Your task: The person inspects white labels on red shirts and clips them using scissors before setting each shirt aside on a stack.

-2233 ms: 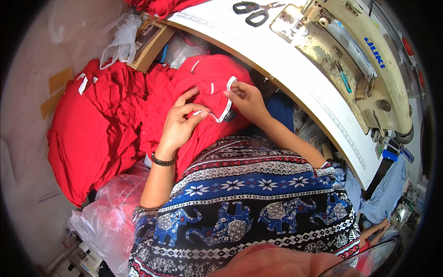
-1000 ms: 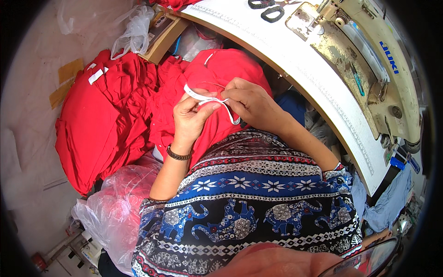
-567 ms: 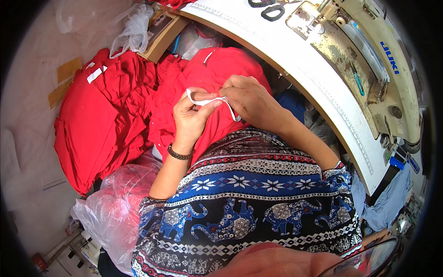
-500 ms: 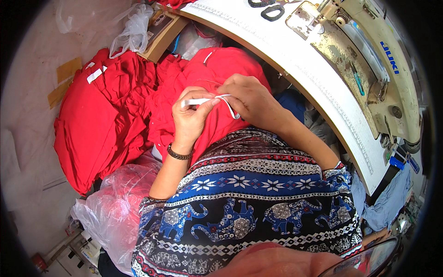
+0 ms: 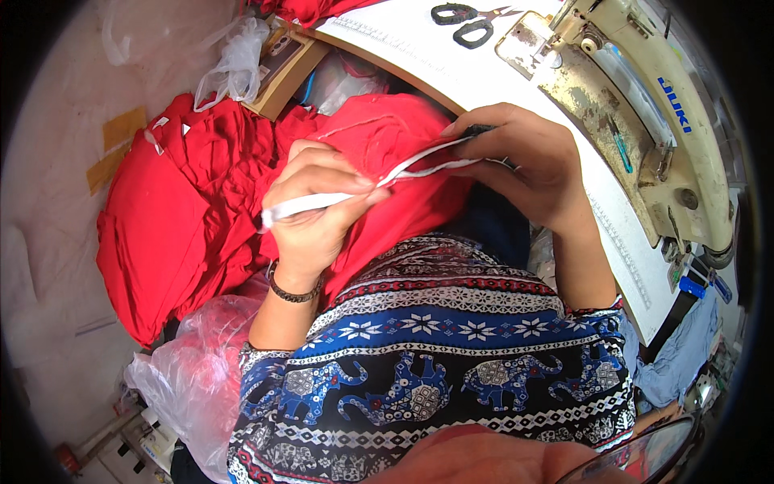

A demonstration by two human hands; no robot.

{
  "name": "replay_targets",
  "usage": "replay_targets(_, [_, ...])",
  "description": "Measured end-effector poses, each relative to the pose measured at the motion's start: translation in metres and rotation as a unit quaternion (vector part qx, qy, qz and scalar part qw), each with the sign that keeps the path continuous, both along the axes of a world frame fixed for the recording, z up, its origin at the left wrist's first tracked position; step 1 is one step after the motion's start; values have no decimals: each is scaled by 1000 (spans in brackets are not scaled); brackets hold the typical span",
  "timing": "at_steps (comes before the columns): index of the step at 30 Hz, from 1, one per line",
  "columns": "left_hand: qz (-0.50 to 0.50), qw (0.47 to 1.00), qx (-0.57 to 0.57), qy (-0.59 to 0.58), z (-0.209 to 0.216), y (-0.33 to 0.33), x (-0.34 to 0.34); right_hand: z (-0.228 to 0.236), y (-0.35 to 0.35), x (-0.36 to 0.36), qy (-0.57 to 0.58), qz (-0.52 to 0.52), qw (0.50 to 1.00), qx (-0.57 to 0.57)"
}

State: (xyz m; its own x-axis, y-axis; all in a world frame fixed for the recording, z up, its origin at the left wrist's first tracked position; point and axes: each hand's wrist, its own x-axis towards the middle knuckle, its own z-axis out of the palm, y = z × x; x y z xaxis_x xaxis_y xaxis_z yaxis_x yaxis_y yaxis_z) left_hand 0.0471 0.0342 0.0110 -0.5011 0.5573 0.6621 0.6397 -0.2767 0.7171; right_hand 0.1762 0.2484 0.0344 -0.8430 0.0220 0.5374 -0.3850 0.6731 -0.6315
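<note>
A narrow white fabric tape [image 5: 320, 202] runs between my two hands above the red cloth. My left hand [image 5: 310, 230] pinches it, with the short flat end sticking out to the left. From that pinch two strands stretch to the right, slightly apart, up to my right hand [image 5: 536, 161], whose fingers are closed on them. A small dark patch shows among those right fingers; I cannot make out what it is. The red cloth [image 5: 379, 121] lies in a heap over my lap, under and behind both hands.
A white sewing table [image 5: 387, 36] curves along the far and right side, carrying a sewing machine [image 5: 661, 105], black-handled scissors [image 5: 474, 32] and a teal tool [image 5: 620, 149]. More red cloth [image 5: 153, 234] piles at left. Beside it are a clear plastic bag [image 5: 193, 363] and an open drawer [image 5: 294, 73].
My right hand has moved right and away from my left, drawing the tape out into two long strands. My left hand has shifted slightly left. The scissors show more fully.
</note>
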Motion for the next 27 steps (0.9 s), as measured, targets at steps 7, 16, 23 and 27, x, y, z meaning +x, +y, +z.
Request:
replay_targets(7, [-8, 942, -160, -294, -88, 21, 2, -60, -22, 0, -65, -94, 982, 153])
replay_targets(16, [-113, 845, -154, -500, -79, 13, 4, -99, -29, -17, -69, -34, 993, -93])
replay_targets(23, [-21, 968, -248, -40, -63, 12, -2, -89, -33, -13, -153, -16, 966, -209])
replay_targets(27, [9, 966, -192, 172, -59, 13, 0, -88, -33, -13, -164, -11, 956, -243])
